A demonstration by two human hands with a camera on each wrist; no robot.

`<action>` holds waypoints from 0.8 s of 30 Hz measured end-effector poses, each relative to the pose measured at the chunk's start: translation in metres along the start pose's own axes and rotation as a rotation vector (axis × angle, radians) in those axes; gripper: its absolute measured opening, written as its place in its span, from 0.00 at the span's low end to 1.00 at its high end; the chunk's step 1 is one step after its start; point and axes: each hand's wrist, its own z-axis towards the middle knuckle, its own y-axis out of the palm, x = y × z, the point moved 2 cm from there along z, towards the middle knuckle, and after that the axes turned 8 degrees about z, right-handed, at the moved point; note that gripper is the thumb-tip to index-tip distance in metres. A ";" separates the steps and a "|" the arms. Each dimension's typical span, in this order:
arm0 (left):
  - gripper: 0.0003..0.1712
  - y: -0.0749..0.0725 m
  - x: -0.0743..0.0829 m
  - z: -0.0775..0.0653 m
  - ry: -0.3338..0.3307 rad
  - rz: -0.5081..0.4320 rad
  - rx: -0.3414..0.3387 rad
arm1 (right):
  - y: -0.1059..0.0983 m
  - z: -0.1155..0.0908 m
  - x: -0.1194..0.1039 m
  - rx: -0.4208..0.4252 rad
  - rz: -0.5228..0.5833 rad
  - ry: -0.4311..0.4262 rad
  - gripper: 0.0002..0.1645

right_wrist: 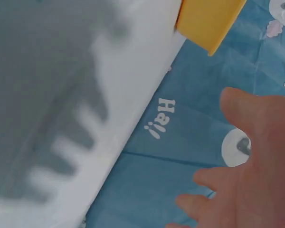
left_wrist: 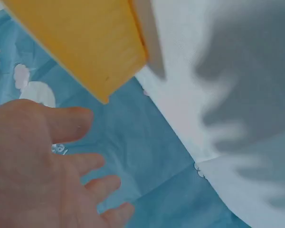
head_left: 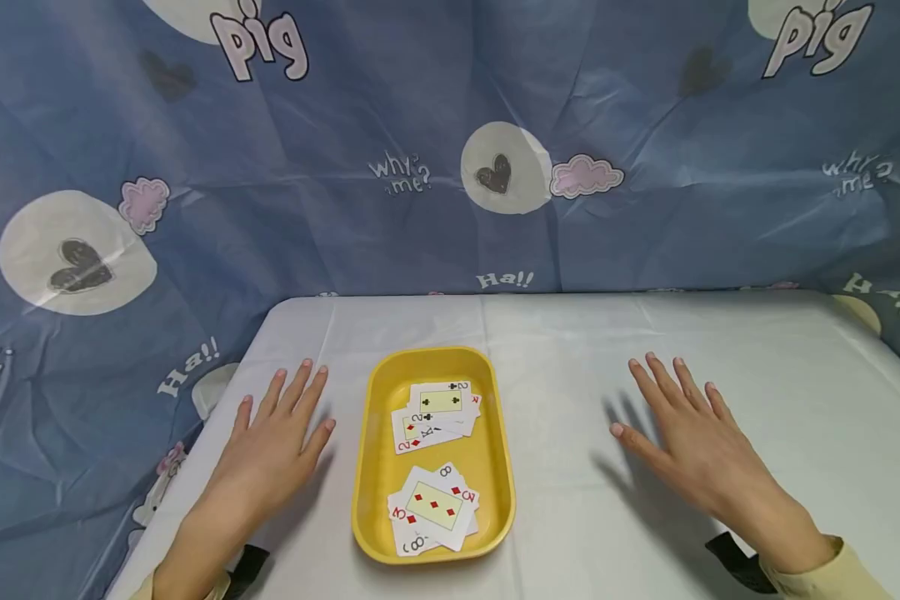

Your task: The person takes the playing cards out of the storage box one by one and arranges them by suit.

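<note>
A yellow tray (head_left: 434, 450) stands on the white table between the two hands. Inside it lie two loose groups of playing cards. The far group (head_left: 440, 402) has a two of clubs on top; the near group (head_left: 435, 504) shows a three of diamonds uppermost, over eights and other cards. To the tray's left, the left hand (head_left: 270, 458) is held palm down with fingers spread, holding nothing. Off to the right, the right hand (head_left: 701, 454) is likewise spread and free of any object. Both cast shadows on the tabletop. In the left wrist view the tray's side (left_wrist: 85, 42) appears above the thumb.
A white cloth covers the table (head_left: 570, 375), whose far edge meets a blue printed curtain (head_left: 390, 233). Dark straps (head_left: 738, 562) sit at both wrists, next to light sleeves.
</note>
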 end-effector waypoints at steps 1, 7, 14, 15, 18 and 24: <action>0.40 -0.001 0.001 -0.002 0.007 -0.020 0.002 | 0.000 0.000 0.000 0.009 0.000 -0.010 0.51; 0.37 0.003 0.009 -0.014 0.060 -0.311 -0.052 | 0.002 0.001 -0.002 0.080 -0.007 -0.144 0.48; 0.37 0.013 0.021 -0.014 0.007 -0.807 -0.278 | -0.002 0.019 -0.010 0.079 0.052 -0.385 0.47; 0.39 0.014 0.021 -0.015 -0.003 -0.864 -0.303 | -0.002 0.023 -0.013 0.072 0.062 -0.414 0.47; 0.44 0.017 0.022 -0.017 -0.023 -0.996 -0.361 | -0.001 0.034 -0.021 0.048 0.091 -0.495 0.49; 0.48 0.025 0.018 -0.018 -0.008 -1.116 -0.418 | 0.007 0.055 -0.043 -0.017 0.189 -0.621 0.46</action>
